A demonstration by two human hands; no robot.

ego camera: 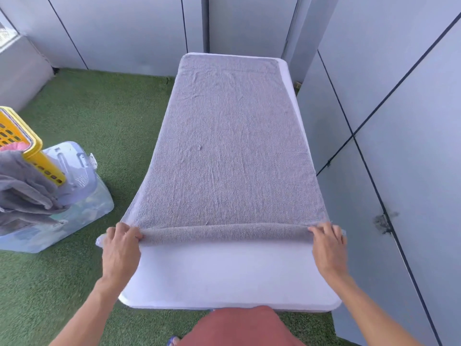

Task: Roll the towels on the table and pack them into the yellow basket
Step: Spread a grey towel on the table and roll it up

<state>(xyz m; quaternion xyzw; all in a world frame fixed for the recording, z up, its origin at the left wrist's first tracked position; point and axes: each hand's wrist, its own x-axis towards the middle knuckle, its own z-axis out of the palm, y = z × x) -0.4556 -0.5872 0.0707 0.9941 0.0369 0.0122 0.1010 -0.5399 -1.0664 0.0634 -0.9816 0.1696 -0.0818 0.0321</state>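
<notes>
A grey towel [229,146] lies spread lengthwise over the white table [224,275]. Its near end is turned over into a thin roll [224,233] running across the table. My left hand [122,248] grips the left end of that roll with curled fingers. At the roll's right end, my right hand [329,245] grips it the same way. The yellow basket [25,146] stands at the far left edge, with a pink cloth showing inside it.
More grey towels [22,193] hang over a clear plastic bin [82,196] beside the basket. Green artificial turf [99,116] covers the floor. Grey panel walls [399,121] close in behind the table and along its right side.
</notes>
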